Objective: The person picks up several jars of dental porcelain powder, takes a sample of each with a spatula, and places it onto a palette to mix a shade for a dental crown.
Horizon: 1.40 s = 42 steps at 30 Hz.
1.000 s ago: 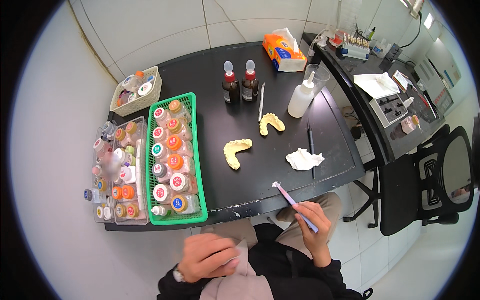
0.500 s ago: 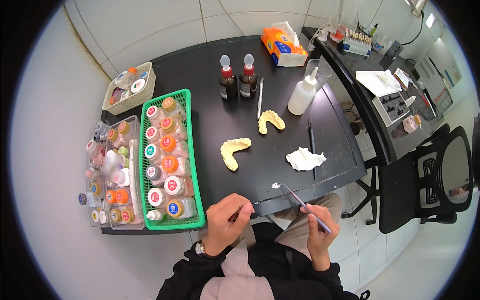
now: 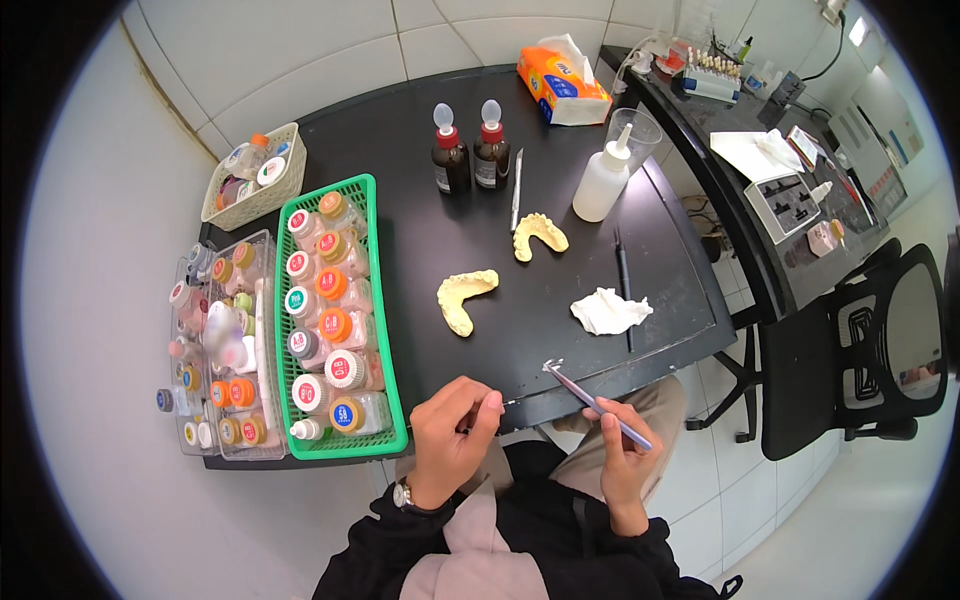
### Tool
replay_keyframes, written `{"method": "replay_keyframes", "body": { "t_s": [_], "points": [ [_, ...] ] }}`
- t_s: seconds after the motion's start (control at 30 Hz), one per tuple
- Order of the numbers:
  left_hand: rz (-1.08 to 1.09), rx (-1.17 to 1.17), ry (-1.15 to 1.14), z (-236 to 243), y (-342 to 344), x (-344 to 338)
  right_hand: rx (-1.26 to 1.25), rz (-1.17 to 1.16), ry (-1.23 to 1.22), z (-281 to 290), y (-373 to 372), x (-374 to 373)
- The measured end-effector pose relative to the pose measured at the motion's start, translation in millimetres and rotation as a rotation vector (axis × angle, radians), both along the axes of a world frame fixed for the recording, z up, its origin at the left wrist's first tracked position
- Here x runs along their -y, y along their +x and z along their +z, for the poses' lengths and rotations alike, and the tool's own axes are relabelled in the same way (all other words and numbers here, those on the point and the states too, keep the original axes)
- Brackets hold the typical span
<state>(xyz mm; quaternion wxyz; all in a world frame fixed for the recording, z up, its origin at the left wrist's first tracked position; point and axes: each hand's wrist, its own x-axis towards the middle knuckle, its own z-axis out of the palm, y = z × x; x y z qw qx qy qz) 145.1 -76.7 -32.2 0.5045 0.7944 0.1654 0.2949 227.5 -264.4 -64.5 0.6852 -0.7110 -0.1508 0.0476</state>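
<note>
My right hand grips slim purple-grey tweezers, their tips on some small white bits near the table's front edge. To its left, my left hand is closed, thumb against the fingers. A tiny pale tip pokes out beside the thumb; what it belongs to is hidden. Beyond the hands lie two cream dental casts, one curved arch on the left and a horseshoe-shaped arch farther back. A crumpled white tissue rests beyond the tweezers, against a dark slim tool.
Left stands a green basket of capped jars, flanked by clear plastic boxes and a cream basket. Toward the back are brown dropper bottles, a silver tool, a white squeeze bottle and a tissue pack.
The tweezers' tips have moved slightly left and away from me, onto the white bits. My left hand stays closed in nearly the same place. The view has shifted a little.
</note>
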Motion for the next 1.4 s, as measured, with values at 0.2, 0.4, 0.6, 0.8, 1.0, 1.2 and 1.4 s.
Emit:
{"method": "replay_keyframes", "body": {
  "t_s": [0.2,0.4,0.6,0.8,1.0,1.2,1.4],
  "points": [
    [0.026,-0.034,-0.02,-0.6,9.5,1.3,0.104,0.034,-0.062,2.8,-0.1,1.1],
    [0.025,-0.024,0.104,-4.2,12.6,1.8,0.023,-0.078,0.076,1.3,-0.9,0.6],
    [0.023,-0.076,0.106,-2.0,13.4,5.2,-0.056,-0.037,0.08,-1.2,0.5,-0.5],
    [0.042,-0.068,0.086,-0.3,12.6,5.3,-0.083,-0.056,0.118,-0.5,2.7,-1.2],
    [0.045,-0.039,0.076,-0.9,11.1,4.3,-0.105,-0.013,0.093,-0.3,5.1,-0.4],
    [0.04,-0.031,0.072,-0.6,11.5,3.9,-0.12,0.001,0.101,2.5,6.7,3.0],
    [0.043,-0.046,0.075,0.1,11.9,4.9,-0.144,-0.055,0.101,3.6,2.3,5.2]
  ]
}}
